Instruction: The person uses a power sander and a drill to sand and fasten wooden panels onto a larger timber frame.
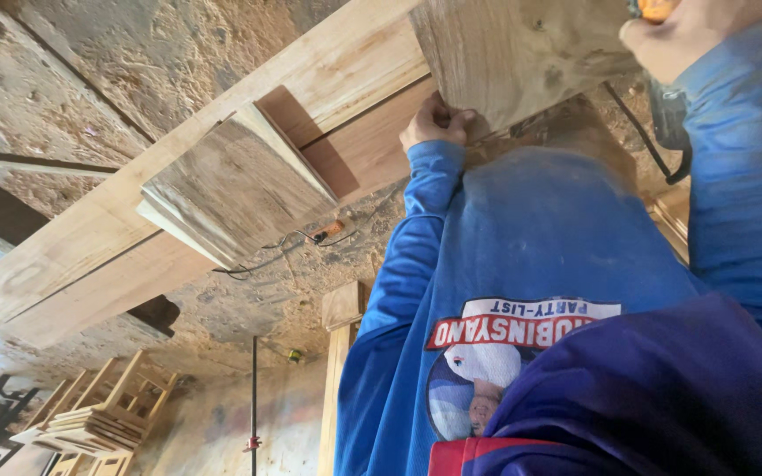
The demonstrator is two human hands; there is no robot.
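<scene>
The view is upside down, with my blue long-sleeved shirt [531, 264] filling the lower right. My left hand [435, 123] is curled around the edge of a rough wooden board [504, 48] at the top centre. My right hand [681, 35] at the top right corner is closed on an orange tool [654, 9], mostly cut off by the frame. A black cord [641, 141] runs from a dark part below that hand. The board rests against long pale planks [337, 79] that cross the view diagonally.
A second short, layered wooden block [235, 189] sits on the planks to the left. The sawdust-covered floor [134, 53] lies behind, with a thin wire [297, 242] on it. Stacked wooden frames [103, 414] show at lower left, a wooden post [337, 379] near the centre.
</scene>
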